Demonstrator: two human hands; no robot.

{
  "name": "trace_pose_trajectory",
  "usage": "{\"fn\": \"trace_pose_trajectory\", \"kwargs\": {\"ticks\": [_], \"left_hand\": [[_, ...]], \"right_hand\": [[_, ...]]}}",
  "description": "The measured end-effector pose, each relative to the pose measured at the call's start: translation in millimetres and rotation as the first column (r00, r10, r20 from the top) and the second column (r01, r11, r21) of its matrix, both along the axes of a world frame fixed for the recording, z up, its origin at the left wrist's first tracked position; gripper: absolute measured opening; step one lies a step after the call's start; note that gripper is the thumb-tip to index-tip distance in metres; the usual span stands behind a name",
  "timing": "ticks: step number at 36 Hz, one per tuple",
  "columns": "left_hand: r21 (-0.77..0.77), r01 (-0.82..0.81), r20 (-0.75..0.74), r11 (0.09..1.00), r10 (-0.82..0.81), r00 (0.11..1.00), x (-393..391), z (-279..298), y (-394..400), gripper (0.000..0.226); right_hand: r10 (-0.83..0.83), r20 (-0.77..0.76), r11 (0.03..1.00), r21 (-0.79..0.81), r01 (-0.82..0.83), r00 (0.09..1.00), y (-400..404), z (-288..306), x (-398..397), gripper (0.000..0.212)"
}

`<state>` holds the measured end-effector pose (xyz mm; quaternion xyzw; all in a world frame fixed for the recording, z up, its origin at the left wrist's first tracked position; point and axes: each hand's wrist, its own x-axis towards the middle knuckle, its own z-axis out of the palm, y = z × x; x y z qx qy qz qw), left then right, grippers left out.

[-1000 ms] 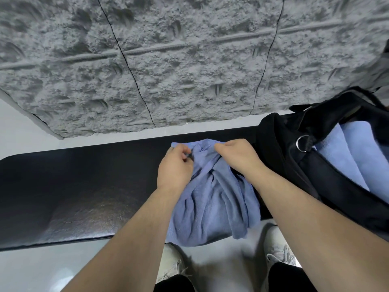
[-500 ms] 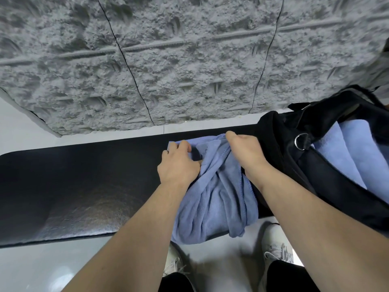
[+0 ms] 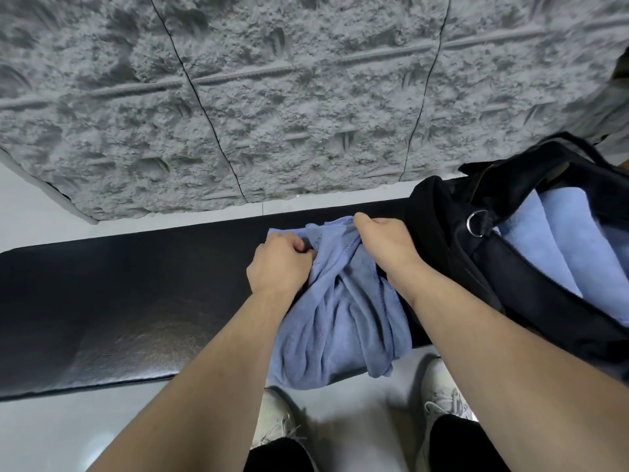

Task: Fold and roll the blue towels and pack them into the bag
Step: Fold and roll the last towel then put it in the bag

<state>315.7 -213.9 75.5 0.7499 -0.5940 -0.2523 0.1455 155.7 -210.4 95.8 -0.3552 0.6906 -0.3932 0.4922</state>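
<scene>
Item: crumpled blue terry towel [image 3: 340, 311], on the black padded surface [image 3: 119, 301] just left of the open black fabric bag [image 3: 544, 277], near edge hanging off. Step: spreading before folding. Left hand [image 3: 279, 267] and right hand [image 3: 384, 243] each grip its far edge. Next: pull corners apart, flatten. Against earlier frames: the hands sit slightly further apart. Bag already holds pale-blue rolled towels [image 3: 558, 240].

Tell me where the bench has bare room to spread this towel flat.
Bare: the bench from its left end up to the left hand. Crowded: the right, where the bag sits against the right hand and the towel, which hangs over the near edge.
</scene>
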Motion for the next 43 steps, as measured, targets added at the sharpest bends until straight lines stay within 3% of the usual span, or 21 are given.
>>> {"fn": "trace_pose_trajectory", "kwargs": {"ticks": [2,5,7,9,16,24,33,40,43], "left_hand": [[0.008,-0.132,-0.199,0.991,0.131,0.971,1.0,4.0,-0.4,0.015],[-0.002,-0.403,-0.625,0.915,0.314,0.715,6.0,11.1,-0.6,0.021],[0.015,-0.501,-0.742,0.865,0.346,0.575,9.8,17.0,1.8,0.027],[0.002,-0.508,-0.790,0.861,0.314,0.527,9.8,22.6,4.2,0.024],[-0.144,-0.293,-0.793,0.945,0.067,0.606,-10.7,37.2,14.5,0.018],[-0.177,-0.112,-0.719,0.978,-0.051,0.693,-22.5,33.8,19.9,0.014],[-0.267,-0.015,-0.582,0.964,-0.148,0.800,-22.8,24.0,19.5,0.012],[-0.211,-0.045,-0.652,0.976,-0.106,0.751,-24.5,18.9,16.9,0.029],[-0.194,-0.128,-0.707,0.973,-0.048,0.706,-25.4,21.2,14.8,0.021]], "right_hand": [[-0.004,-0.002,1.000,-0.002,0.004,1.000,0.4,0.0,-0.5,0.044],[-0.010,-0.006,1.000,0.009,0.010,1.000,0.0,0.4,-2.3,0.043],[-0.005,-0.009,1.000,0.014,0.005,1.000,-0.4,1.5,-2.3,0.043],[0.011,-0.005,1.000,0.019,-0.011,1.000,-0.1,3.8,-0.6,0.041],[0.116,0.042,0.993,-0.001,-0.116,0.992,6.5,10.6,11.1,0.021],[0.163,0.026,0.986,-0.053,-0.161,0.986,6.7,14.3,10.1,0.011],[0.164,-0.012,0.981,-0.104,-0.164,0.986,3.5,8.6,11.0,0.044],[0.186,-0.033,0.972,-0.138,-0.189,0.982,5.6,7.7,11.8,0.058],[0.192,-0.047,0.967,-0.162,-0.197,0.980,5.2,6.4,13.4,0.044]]}}
